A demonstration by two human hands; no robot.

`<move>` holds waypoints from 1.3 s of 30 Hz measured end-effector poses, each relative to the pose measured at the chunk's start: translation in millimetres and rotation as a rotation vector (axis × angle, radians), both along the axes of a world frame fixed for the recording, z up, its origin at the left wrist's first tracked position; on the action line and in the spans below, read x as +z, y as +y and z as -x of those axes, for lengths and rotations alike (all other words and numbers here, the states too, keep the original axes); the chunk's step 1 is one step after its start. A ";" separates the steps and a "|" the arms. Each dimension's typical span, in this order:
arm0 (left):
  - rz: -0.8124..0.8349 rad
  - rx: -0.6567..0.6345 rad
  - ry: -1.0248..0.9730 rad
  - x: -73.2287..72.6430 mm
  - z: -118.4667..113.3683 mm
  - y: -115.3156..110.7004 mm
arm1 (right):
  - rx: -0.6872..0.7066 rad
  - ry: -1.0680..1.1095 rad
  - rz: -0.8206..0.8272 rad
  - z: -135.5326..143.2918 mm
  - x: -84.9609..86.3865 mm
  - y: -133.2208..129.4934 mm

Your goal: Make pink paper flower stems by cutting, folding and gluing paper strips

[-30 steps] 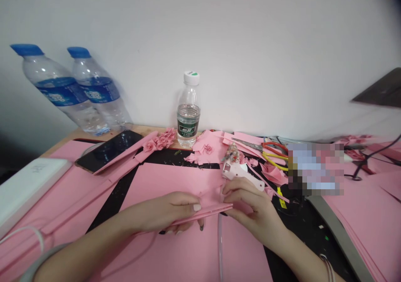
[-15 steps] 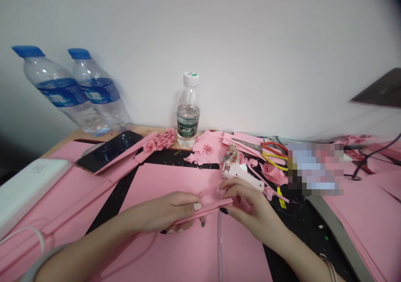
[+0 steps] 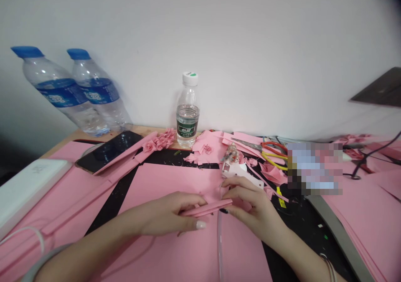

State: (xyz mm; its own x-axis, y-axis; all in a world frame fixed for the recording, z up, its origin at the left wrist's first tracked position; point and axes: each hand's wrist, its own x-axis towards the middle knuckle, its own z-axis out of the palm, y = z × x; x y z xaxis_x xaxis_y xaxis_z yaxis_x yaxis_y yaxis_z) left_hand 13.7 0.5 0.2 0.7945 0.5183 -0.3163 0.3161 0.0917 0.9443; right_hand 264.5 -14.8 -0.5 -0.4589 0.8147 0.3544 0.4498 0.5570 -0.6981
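A folded strip of pink paper [image 3: 206, 209] is held between my two hands, above a large pink sheet [image 3: 150, 186]. My left hand [image 3: 175, 215] grips its left part, thumb stretched along the near side and fingers behind. At its right end, my right hand [image 3: 247, 200] pinches the paper between the thumb and bent fingers. Just beyond the right hand lies a white glue gun [image 3: 241, 173]. A clear tube or stick [image 3: 219, 248] runs down the sheet below the paper.
Behind are scissors [image 3: 250, 144], pliers with yellow handles [image 3: 274, 156], paper scraps and pink paper flowers [image 3: 159, 141]. A phone [image 3: 109, 152] and white power bank [image 3: 31, 190] lie left. A small water bottle [image 3: 188, 115] and two large bottles [image 3: 97, 90] stand by the wall.
My left thumb has moved from on top of the folded paper down to its near side, and the left fingers have shifted behind it. My right hand has barely moved.
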 end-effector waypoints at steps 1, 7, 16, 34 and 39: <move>-0.024 -0.004 -0.003 0.1 -0.5 -0.1 | -0.004 -0.019 -0.043 -0.8 -0.8 0.0; -0.067 0.008 -0.019 0.8 -0.4 -0.9 | -0.034 -0.011 -0.085 -3.2 -3.4 0.9; 0.138 0.005 -0.035 0.4 3.8 1.5 | -0.144 0.277 0.182 -7.2 -1.7 4.2; 0.485 0.206 -0.178 -5.3 6.1 -0.7 | -0.372 0.610 0.247 -16.3 -3.4 13.6; 0.585 0.244 -0.239 -7.5 8.5 0.3 | -0.393 0.579 0.203 -17.5 -2.3 11.1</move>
State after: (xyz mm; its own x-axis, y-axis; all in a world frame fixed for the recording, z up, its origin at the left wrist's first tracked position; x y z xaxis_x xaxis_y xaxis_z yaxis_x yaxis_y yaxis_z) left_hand 5.1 0.9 -7.4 0.7592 0.4889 -0.4297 0.0104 0.6510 0.7590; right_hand 282.0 -3.7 -2.8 0.0968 0.9563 0.2761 0.1169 0.2645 -0.9573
